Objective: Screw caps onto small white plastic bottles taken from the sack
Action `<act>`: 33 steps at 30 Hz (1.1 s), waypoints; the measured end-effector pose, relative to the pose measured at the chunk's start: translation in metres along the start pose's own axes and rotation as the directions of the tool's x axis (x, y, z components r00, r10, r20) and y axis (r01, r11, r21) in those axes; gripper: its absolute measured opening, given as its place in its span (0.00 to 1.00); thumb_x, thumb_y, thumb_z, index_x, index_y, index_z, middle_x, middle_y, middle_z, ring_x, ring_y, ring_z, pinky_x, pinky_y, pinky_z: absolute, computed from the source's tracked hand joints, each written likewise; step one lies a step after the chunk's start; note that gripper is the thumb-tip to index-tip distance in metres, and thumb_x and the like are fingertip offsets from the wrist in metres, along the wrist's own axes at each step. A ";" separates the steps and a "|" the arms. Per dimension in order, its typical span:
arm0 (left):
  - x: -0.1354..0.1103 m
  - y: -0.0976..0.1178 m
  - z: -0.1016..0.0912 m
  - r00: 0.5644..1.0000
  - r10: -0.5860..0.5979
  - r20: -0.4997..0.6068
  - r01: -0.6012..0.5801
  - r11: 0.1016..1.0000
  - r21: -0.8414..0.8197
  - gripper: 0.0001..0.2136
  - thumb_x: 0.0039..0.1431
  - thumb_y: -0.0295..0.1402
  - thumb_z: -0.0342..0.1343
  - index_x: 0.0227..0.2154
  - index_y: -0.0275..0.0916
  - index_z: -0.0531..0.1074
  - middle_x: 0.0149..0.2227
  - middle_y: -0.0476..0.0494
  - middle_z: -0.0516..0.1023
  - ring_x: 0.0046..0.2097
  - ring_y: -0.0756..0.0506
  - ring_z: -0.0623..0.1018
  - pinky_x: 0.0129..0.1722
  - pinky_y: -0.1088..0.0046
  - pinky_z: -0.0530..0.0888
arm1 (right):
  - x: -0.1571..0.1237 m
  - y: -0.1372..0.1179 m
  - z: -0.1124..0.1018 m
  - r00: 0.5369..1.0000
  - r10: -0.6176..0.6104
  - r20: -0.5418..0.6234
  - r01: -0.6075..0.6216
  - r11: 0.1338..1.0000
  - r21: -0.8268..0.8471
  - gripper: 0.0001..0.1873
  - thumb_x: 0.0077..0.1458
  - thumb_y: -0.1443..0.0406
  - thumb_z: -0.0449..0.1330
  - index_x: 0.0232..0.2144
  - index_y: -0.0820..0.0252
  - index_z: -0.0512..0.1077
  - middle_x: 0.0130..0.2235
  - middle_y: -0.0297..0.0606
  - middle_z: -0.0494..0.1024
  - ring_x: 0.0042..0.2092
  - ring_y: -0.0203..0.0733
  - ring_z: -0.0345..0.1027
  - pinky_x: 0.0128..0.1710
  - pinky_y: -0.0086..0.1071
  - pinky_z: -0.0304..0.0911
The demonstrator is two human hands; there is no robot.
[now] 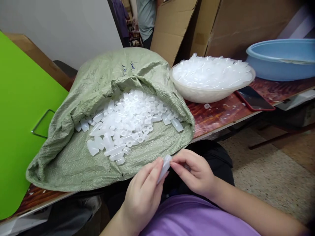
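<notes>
My left hand [144, 190] is closed around a small translucent white plastic tube [164, 167], held just above my lap. My right hand [195, 172] pinches the tube's upper end with its fingertips. Just beyond both hands lies an open green woven sack [73, 164] on the table edge, with several of the same white plastic tubes and caps [128, 123] spilling out of its mouth. A white bowl [209, 93] heaped with more of these pieces stands behind the sack to the right.
A blue basin [283, 59] sits at the far right of the wooden table [221, 114]. A phone in a red case [254, 99] lies by the bowl. A bright green panel [19, 124] stands at left. Cardboard boxes [197, 26] and a person [146, 19] are behind.
</notes>
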State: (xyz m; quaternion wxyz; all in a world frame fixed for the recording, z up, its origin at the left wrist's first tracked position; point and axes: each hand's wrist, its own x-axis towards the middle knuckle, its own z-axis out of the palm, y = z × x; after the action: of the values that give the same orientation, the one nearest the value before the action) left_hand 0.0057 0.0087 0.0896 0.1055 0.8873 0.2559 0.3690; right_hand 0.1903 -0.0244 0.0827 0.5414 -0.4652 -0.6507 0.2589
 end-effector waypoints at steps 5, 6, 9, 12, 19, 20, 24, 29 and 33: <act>0.014 0.009 -0.004 0.760 -0.607 0.231 0.633 0.612 -0.474 0.13 0.55 0.37 0.57 0.42 0.38 0.72 0.32 0.44 0.78 0.31 0.49 0.76 0.32 0.76 0.74 | -0.006 0.002 -0.016 0.926 -0.375 0.041 0.369 0.877 -0.308 0.13 0.52 0.72 0.57 0.40 0.55 0.68 0.27 0.34 0.74 0.27 0.36 0.66 0.27 0.30 0.63; 0.015 0.009 -0.005 0.668 -0.677 0.309 0.710 0.454 -0.538 0.14 0.54 0.40 0.57 0.41 0.36 0.73 0.28 0.46 0.77 0.28 0.50 0.74 0.29 0.77 0.72 | -0.004 0.006 -0.023 0.930 -0.367 0.001 0.339 0.860 -0.382 0.13 0.52 0.72 0.57 0.40 0.54 0.68 0.27 0.34 0.75 0.27 0.37 0.67 0.28 0.30 0.63; 0.010 0.008 -0.007 0.492 -0.709 0.506 0.795 0.127 -0.594 0.20 0.50 0.46 0.59 0.38 0.34 0.73 0.19 0.50 0.71 0.22 0.53 0.67 0.22 0.80 0.65 | 0.012 0.024 -0.059 0.898 -0.238 -0.371 -0.015 0.824 -0.567 0.07 0.55 0.67 0.57 0.38 0.54 0.70 0.31 0.37 0.75 0.33 0.40 0.68 0.36 0.35 0.63; 0.000 0.005 -0.006 0.463 -0.635 0.619 0.837 0.083 -0.540 0.19 0.49 0.46 0.60 0.37 0.35 0.74 0.21 0.50 0.71 0.23 0.54 0.66 0.22 0.80 0.62 | 0.030 0.049 -0.096 0.734 -0.011 -0.680 -0.351 0.850 -0.393 0.17 0.56 0.56 0.55 0.45 0.58 0.67 0.29 0.36 0.70 0.31 0.40 0.64 0.36 0.38 0.61; -0.005 0.010 0.008 0.456 -0.601 0.657 0.859 0.102 -0.502 0.16 0.53 0.42 0.58 0.41 0.38 0.72 0.27 0.48 0.74 0.29 0.52 0.70 0.29 0.78 0.65 | 0.003 0.047 -0.049 0.880 0.041 -0.473 -0.132 0.978 -0.160 0.12 0.61 0.59 0.47 0.44 0.55 0.64 0.31 0.35 0.66 0.30 0.37 0.63 0.31 0.33 0.61; -0.004 0.012 0.011 0.463 -0.592 0.660 0.852 0.090 -0.516 0.15 0.53 0.42 0.58 0.41 0.37 0.72 0.27 0.48 0.74 0.29 0.52 0.70 0.29 0.78 0.65 | -0.004 0.040 -0.035 0.938 -0.019 -0.345 -0.040 0.986 -0.164 0.13 0.61 0.62 0.47 0.47 0.55 0.63 0.32 0.36 0.67 0.32 0.38 0.64 0.32 0.33 0.62; 0.000 0.020 0.020 0.497 -0.555 0.667 0.820 0.049 -0.570 0.15 0.55 0.41 0.57 0.39 0.35 0.71 0.25 0.49 0.72 0.27 0.52 0.69 0.28 0.78 0.65 | -0.011 0.017 -0.002 0.973 -0.232 -0.013 0.231 0.970 -0.082 0.18 0.60 0.62 0.46 0.52 0.55 0.58 0.31 0.37 0.69 0.30 0.39 0.66 0.29 0.34 0.63; 0.003 0.029 0.029 0.495 -0.507 0.705 0.715 -0.223 -0.663 0.16 0.54 0.44 0.57 0.31 0.33 0.69 0.19 0.51 0.68 0.19 0.55 0.64 0.20 0.79 0.62 | -0.013 0.025 0.003 0.895 -0.444 -0.034 0.435 0.888 -0.149 0.20 0.57 0.59 0.48 0.52 0.52 0.60 0.30 0.38 0.72 0.29 0.42 0.67 0.28 0.38 0.61; 0.003 0.026 0.033 0.420 -0.362 0.832 0.621 -0.554 -0.554 0.16 0.53 0.45 0.56 0.24 0.36 0.64 0.15 0.55 0.62 0.15 0.56 0.59 0.16 0.80 0.61 | -0.033 0.056 0.007 0.968 -0.251 -0.012 0.247 0.960 -0.134 0.14 0.50 0.50 0.55 0.35 0.49 0.69 0.24 0.36 0.70 0.24 0.43 0.63 0.28 0.41 0.59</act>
State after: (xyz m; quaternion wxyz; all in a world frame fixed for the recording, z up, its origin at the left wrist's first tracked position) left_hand 0.0410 -0.0117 0.0779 0.8927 0.2347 0.3200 0.2133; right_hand 0.2011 -0.0285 0.0187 0.5471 -0.4180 -0.7119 0.1384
